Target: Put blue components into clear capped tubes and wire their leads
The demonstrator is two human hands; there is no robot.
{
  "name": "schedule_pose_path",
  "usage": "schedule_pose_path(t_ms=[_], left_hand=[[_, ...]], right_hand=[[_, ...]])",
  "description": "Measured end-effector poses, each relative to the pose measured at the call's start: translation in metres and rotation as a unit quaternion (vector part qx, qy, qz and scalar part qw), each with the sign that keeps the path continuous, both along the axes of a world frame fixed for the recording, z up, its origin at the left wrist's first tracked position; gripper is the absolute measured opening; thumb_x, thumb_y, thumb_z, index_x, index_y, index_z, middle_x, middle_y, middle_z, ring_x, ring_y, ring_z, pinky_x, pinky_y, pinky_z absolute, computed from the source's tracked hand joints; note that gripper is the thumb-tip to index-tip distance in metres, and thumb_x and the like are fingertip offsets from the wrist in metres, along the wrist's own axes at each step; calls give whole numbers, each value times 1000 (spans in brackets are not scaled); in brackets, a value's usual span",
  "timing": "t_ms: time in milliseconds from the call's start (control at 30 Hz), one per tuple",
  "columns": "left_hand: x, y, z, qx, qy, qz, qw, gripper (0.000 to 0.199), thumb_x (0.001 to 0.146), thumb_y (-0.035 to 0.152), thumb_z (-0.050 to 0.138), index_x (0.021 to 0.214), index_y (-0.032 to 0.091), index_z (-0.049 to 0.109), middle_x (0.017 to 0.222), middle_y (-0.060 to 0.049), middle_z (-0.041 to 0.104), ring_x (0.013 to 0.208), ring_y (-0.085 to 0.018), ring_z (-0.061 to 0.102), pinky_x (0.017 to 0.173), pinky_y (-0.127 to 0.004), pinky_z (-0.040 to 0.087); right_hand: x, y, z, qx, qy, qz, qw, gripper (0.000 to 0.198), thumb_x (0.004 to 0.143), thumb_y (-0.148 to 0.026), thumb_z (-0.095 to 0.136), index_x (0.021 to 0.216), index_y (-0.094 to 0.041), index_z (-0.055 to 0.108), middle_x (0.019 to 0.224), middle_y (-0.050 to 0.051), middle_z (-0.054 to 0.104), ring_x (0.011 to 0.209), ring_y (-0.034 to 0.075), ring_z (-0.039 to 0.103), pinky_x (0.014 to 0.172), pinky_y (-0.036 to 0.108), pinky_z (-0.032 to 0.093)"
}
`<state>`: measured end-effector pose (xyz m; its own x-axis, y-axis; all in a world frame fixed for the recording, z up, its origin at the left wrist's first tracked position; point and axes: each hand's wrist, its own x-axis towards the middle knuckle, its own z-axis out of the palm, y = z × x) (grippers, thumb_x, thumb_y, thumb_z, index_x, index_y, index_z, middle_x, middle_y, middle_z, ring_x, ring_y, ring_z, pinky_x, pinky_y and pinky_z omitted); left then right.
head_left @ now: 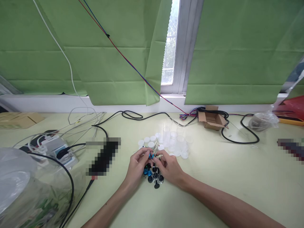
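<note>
My left hand [138, 162] and my right hand [170, 166] meet over the table, fingers curled and pinching. Between their fingertips are small shiny blue pieces [151, 155], too small to name exactly. Thin metal rods [155, 147] stick up beside the fingers; which hand holds them I cannot tell. Just below the hands lies a pile of black round-headed pieces [156, 184] with thin metal shanks, mixed with blue round pieces [147, 172]. Part of this pile is hidden by the fingers. Beyond the hands are several white round caps [147, 139] and clear plastic tubes [180, 141].
A power strip [66, 156] with plugs and cables sits at the left, beside a clear plastic bag [14, 186]. Black cable [133, 115] runs along the back to an open cardboard box [212, 122]. A plastic-wrapped roll [260, 122] stands at the right.
</note>
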<state>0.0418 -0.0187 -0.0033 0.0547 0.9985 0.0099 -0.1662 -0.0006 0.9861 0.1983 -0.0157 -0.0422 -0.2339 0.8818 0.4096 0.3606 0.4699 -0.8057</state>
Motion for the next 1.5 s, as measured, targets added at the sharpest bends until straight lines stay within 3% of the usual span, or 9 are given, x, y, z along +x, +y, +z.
schedule_pose_path(t_ms=[333,467,600,800,967,1233,1500], left_hand=[[2,-1,0,1,11,-21,1000,23,84,40,69,92,18,69,81,-1,64,56,-12,57,60,-27,48],[1,0,-2,7,8,-17,1000,23,85,40,68,93,18,69,82,-1,63,58,-12,57,63,-27,48],[-1,1,-4,8,9,-13,1000,24,86,39,67,96,18,69,82,-1,64,59,-12,56,64,-27,48],[-2,1,-4,13,18,-20,1000,22,87,38,67,96,18,69,82,-1,63,59,-11,57,64,-27,48],[0,0,-4,18,32,-24,999,23,86,39,67,95,18,68,80,0,64,57,-12,58,61,-27,48],[-2,2,-6,18,16,-13,1000,22,87,39,67,94,18,68,83,-1,64,59,-12,57,64,-27,49],[-1,1,-3,14,18,-12,1000,23,86,39,67,92,18,68,83,-1,64,59,-11,57,63,-26,48]], right_hand=[[0,2,1,21,-16,-27,999,41,100,-37,41,63,-20,50,52,-4,42,47,10,32,50,24,29],[1,0,3,3,11,-25,1000,24,97,-36,47,87,-18,60,50,-8,40,45,9,36,49,22,31],[0,-1,3,6,19,0,1000,18,94,-32,52,103,-17,57,50,-11,34,43,9,35,47,20,30],[-1,1,-1,9,11,-5,1000,18,96,-32,49,93,-18,60,50,-9,38,43,9,35,48,21,29],[-1,3,-1,13,-3,-21,1000,35,99,-35,43,70,-19,55,53,-6,42,47,9,34,50,22,30],[-1,-1,3,19,13,-5,1000,19,93,-32,53,101,-16,59,49,-11,35,42,8,36,48,20,31],[0,0,1,8,0,-9,1000,18,95,-32,50,93,-18,61,50,-9,39,44,9,36,48,20,30]])
